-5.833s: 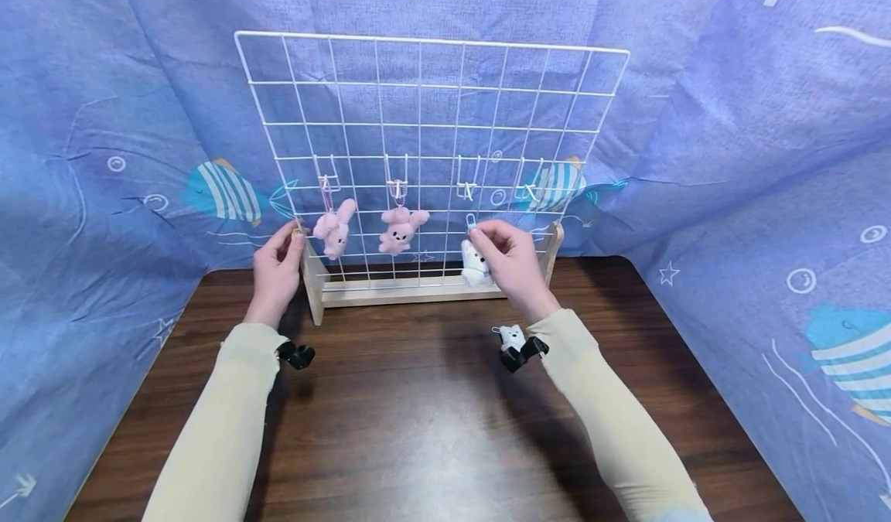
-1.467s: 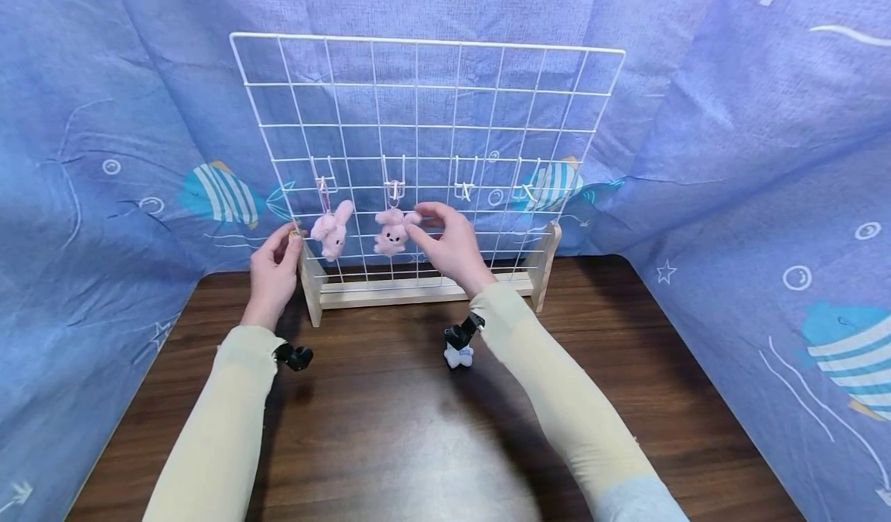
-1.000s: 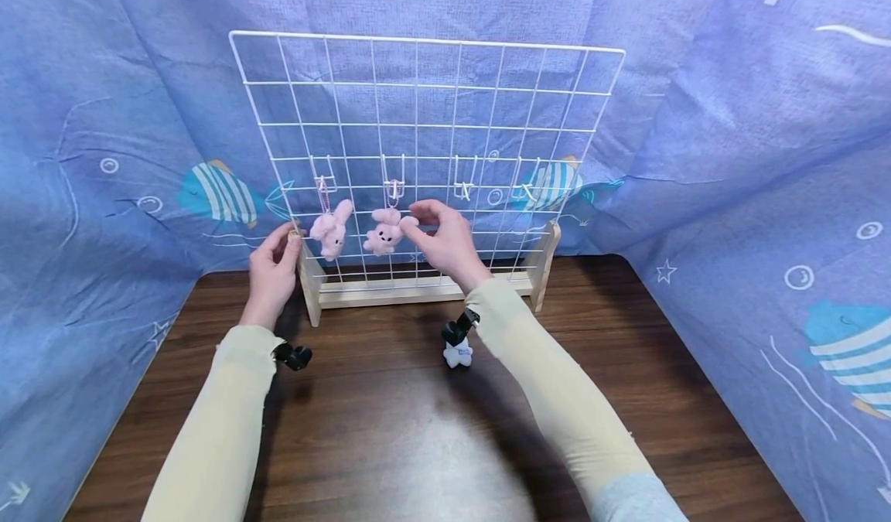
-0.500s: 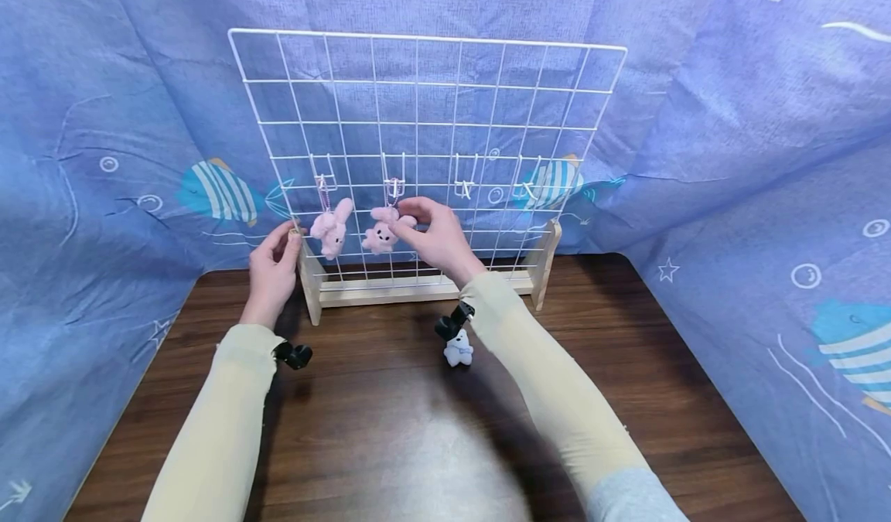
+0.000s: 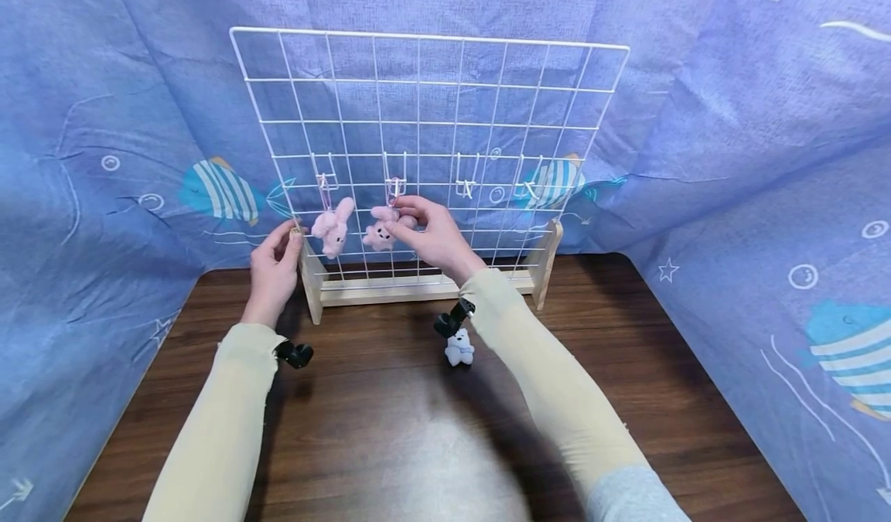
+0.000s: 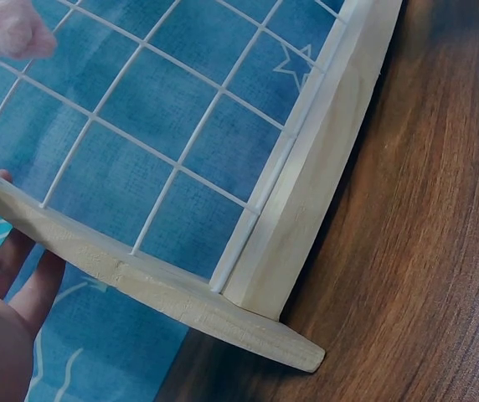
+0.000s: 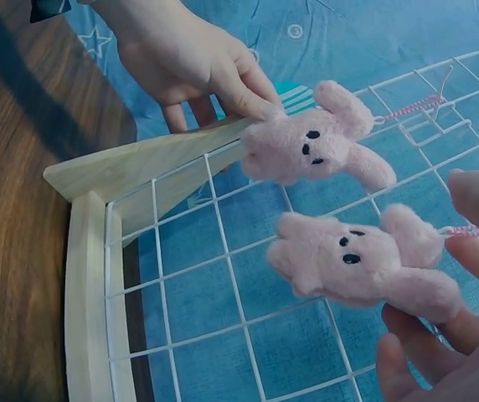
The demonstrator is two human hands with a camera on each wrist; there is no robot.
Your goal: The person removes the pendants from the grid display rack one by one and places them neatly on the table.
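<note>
My left hand grips the wooden left upright of a white wire grid rack. The right hand pinches the ear side of a pink bunny plush keychain, which hangs by a pink strap from the second hook. In the right wrist view, fingers lie under the ear of that bunny, with the thumb near its strap. Left of it hangs another pink bunny keychain on the first hook. A white bear plush lies on the table, below the right wrist.
Two more hooks, the third and fourth, sit on the grid with nothing hanging from them. The rack stands at the back of a dark wooden table. Blue fish-print cloth surrounds it. A black camera mount is on the right wrist.
Earlier the right hand held a white bear plush by the third hook. It has since moved left to the second pink bunny, which now hangs tilted leftward. The left hand stays put.
</note>
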